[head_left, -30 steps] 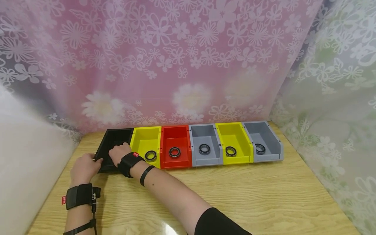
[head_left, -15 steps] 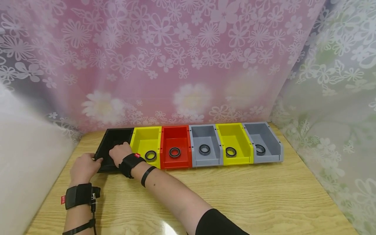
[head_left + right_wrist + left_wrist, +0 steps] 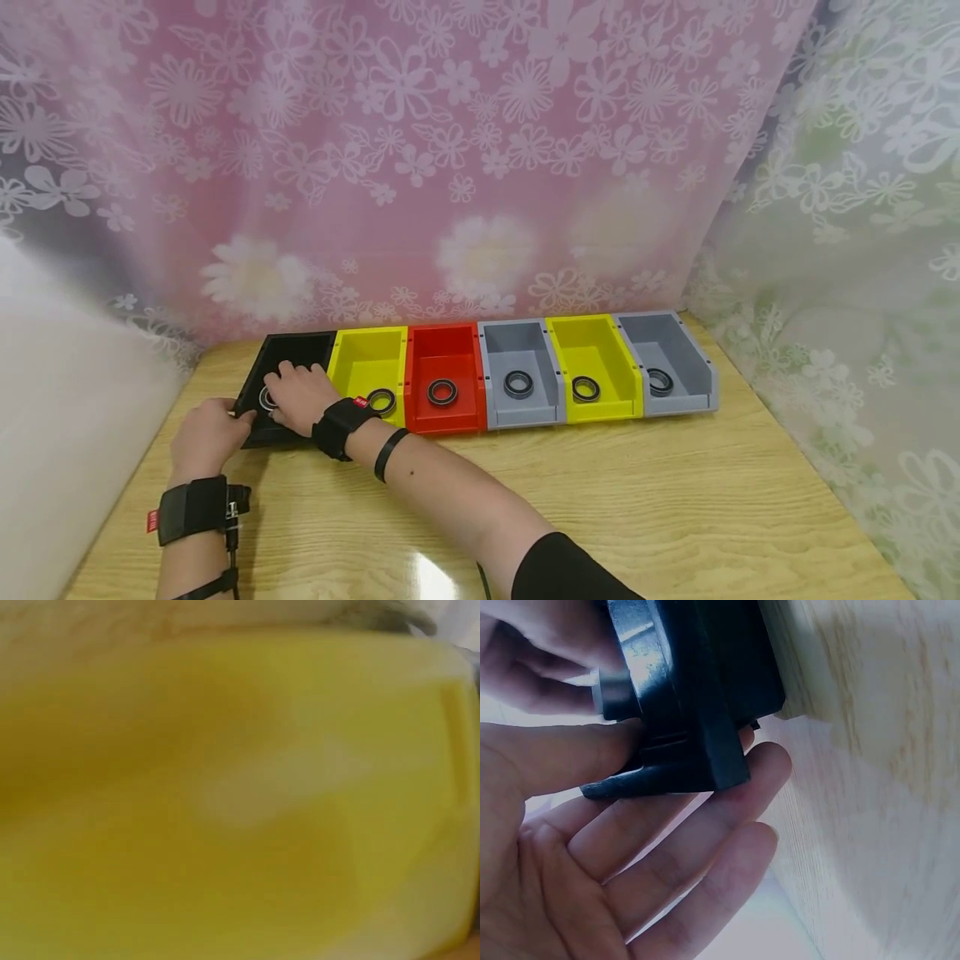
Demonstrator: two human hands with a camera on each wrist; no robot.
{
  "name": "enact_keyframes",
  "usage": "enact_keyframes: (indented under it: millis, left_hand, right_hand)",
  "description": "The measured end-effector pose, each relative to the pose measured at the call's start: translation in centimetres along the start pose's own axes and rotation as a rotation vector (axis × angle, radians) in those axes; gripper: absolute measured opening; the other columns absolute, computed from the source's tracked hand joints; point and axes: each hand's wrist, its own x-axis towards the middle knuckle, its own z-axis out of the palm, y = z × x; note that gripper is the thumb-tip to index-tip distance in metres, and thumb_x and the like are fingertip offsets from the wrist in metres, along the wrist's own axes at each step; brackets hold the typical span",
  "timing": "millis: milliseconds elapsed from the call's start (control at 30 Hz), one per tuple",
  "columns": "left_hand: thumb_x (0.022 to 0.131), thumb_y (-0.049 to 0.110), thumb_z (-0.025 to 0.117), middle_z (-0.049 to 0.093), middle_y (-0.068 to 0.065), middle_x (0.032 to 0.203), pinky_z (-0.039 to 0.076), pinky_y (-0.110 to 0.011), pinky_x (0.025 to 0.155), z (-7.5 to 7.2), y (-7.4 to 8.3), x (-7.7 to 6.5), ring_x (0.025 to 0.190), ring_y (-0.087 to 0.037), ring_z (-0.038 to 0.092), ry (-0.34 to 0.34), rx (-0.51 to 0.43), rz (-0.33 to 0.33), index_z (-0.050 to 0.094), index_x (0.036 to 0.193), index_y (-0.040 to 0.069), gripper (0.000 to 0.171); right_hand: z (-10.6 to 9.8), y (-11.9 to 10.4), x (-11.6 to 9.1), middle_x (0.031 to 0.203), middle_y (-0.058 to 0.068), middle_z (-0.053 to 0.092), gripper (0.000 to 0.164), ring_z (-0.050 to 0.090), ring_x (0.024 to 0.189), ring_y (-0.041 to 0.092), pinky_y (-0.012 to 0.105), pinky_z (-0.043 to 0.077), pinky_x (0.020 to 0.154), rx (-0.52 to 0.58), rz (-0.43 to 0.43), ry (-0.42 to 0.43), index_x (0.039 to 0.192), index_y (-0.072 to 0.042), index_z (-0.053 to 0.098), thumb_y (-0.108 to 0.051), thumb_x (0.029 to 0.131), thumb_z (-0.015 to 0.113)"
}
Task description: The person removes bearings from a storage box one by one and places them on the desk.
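Observation:
My left hand (image 3: 208,437) pinches the front left corner of the black bin (image 3: 302,343), the leftmost in a row. In the left wrist view, the thumb (image 3: 577,756) presses the bin's rim from above while the other fingers extend beneath it. My right hand (image 3: 303,398) reaches into this bin. Its thumb and forefinger lie around a ring-shaped ball bearing (image 3: 265,400), partly hidden by the hand. Blurred right-hand fingers also show at the bearing's edge (image 3: 613,697) in the left wrist view. The right wrist view has only a blurred yellow bin (image 3: 225,862).
Right of the black bin stand a yellow bin (image 3: 369,342), a red bin (image 3: 444,342), a grey bin (image 3: 513,337), and another yellow and grey bin. Each contains one bearing, such as the one in the red bin (image 3: 442,392). Floral curtains (image 3: 480,167) enclose the wooden table (image 3: 637,500).
The right hand's fingers have spread and its wrist has shifted slightly right, bringing the bearing in the black bin into view. The left hand keeps its hold on the bin; the head view shifts slightly.

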Motion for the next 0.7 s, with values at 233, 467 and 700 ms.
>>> enact_keyframes:
  millis: [233, 467, 700]
  left_hand:
    - [0.100, 0.022, 0.059, 0.059, -0.044, 0.119, 0.052, -0.051, 0.060, -0.3, 0.1, -0.1, 0.088, -0.053, 0.064, 0.003, 0.003, 0.005, 0.057, 0.131, -0.018, 0.050]
    - [0.099, 0.021, 0.059, 0.061, -0.042, 0.115, 0.050, -0.049, 0.061, -0.2, 0.0, -0.1, 0.086, -0.048, 0.064, 0.001, -0.019, 0.024, 0.057, 0.129, -0.019, 0.049]
    - [0.102, 0.022, 0.059, 0.062, -0.041, 0.110, 0.049, -0.046, 0.060, -0.2, -0.1, -0.2, 0.080, -0.044, 0.063, -0.017, -0.020, 0.033, 0.057, 0.129, -0.018, 0.048]
  right_hand:
    - [-1.3, 0.9, -0.8, 0.126, -0.005, 0.056, 0.053, 0.056, 0.111, 0.009, 0.026, 0.041, 0.089, 0.047, -0.083, 0.057, 0.142, -0.024, 0.055, -0.057, 0.100, 0.059]
    - [-2.2, 0.8, -3.4, 0.123, -0.006, 0.055, 0.055, 0.053, 0.104, 0.008, 0.023, 0.043, 0.086, 0.040, -0.211, 0.070, 0.143, -0.022, 0.056, -0.055, 0.100, 0.060]
    - [-2.1, -0.5, -6.1, 0.117, -0.007, 0.056, 0.054, 0.055, 0.096, 0.003, 0.014, 0.043, 0.081, 0.060, -0.342, 0.032, 0.138, -0.020, 0.059, -0.055, 0.097, 0.065]
